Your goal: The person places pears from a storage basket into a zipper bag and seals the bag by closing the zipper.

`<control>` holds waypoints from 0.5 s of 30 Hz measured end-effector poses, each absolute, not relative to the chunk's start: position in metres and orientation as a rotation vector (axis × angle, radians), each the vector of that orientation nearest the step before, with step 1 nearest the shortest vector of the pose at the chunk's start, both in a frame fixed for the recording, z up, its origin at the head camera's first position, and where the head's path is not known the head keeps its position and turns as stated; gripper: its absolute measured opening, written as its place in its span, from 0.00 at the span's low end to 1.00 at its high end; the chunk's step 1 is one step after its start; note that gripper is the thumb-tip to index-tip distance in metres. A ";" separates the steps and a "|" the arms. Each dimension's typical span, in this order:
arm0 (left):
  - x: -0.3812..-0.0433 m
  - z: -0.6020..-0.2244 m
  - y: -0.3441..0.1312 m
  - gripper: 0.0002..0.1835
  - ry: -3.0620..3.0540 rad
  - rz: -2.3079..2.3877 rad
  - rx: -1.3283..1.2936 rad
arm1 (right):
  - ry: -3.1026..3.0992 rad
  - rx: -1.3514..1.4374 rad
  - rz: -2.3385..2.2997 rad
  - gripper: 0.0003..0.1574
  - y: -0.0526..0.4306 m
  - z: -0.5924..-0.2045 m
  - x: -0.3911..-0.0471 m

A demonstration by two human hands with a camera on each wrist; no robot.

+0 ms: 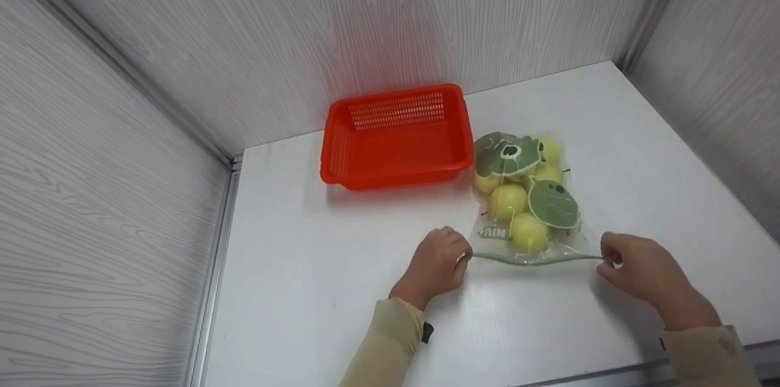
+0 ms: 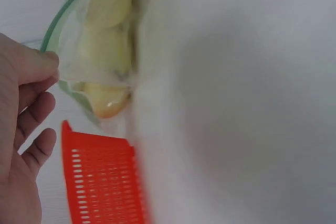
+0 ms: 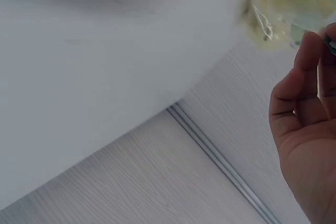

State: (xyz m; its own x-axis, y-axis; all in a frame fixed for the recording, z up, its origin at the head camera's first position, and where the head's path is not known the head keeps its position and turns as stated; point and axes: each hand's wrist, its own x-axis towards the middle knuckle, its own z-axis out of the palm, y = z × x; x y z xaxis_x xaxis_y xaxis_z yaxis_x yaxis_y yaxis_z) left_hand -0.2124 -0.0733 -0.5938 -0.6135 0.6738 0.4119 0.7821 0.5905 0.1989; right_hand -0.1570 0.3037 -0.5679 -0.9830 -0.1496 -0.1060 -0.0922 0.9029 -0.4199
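Note:
A clear zip bag [image 1: 554,204] with green prints lies on the white table, its green zip edge [image 1: 524,263] facing me. Several round yellow-green fruits [image 1: 507,202], apple-like with short stems, are inside. My left hand [image 1: 436,262] pinches the left end of the zip edge. The right end is pinched by my right hand [image 1: 646,268]. In the left wrist view, thumb and finger of the left hand [image 2: 23,114] hold the bag's green strip [image 2: 65,9]. Only part of the right hand [image 3: 312,124] shows in its wrist view, near the blurred bag. Whether the zip is sealed, I cannot tell.
A red plastic basket [image 1: 396,143] with slotted walls stands at the back of the table [image 1: 292,289], just left of the bag. Pale wood-grain panels [image 1: 365,21] enclose the back and both sides. The table's right edge runs along the right panel.

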 end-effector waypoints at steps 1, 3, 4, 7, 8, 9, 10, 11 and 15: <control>-0.206 -0.600 -0.072 0.04 -2.549 -0.496 -1.199 | 2.904 -0.198 -0.615 0.10 0.305 -0.573 -0.153; -0.198 -0.609 -0.070 0.03 -2.570 -0.452 -1.213 | 2.884 -0.223 -0.578 0.12 0.309 -0.582 -0.147; -0.195 -0.612 -0.069 0.03 -2.576 -0.435 -1.213 | 2.886 -0.233 -0.561 0.13 0.309 -0.584 -0.145; -0.192 -0.613 -0.067 0.04 -2.585 -0.404 -1.173 | 2.907 -0.277 -0.520 0.12 0.311 -0.590 -0.144; -0.192 -0.613 -0.067 0.04 -2.585 -0.403 -1.161 | 2.918 -0.291 -0.509 0.11 0.311 -0.590 -0.145; -0.193 -0.613 -0.067 0.04 -2.585 -0.400 -1.150 | 2.930 -0.304 -0.498 0.11 0.312 -0.591 -0.145; -0.193 -0.612 -0.067 0.04 -2.588 -0.398 -1.140 | 2.944 -0.318 -0.488 0.10 0.312 -0.591 -0.146; -0.193 -0.612 -0.067 0.04 -2.593 -0.401 -1.132 | 2.959 -0.334 -0.480 0.09 0.312 -0.590 -0.146; -0.191 -0.613 -0.069 0.03 -2.616 -0.434 -1.102 | 3.050 -0.402 -0.458 0.06 0.310 -0.587 -0.147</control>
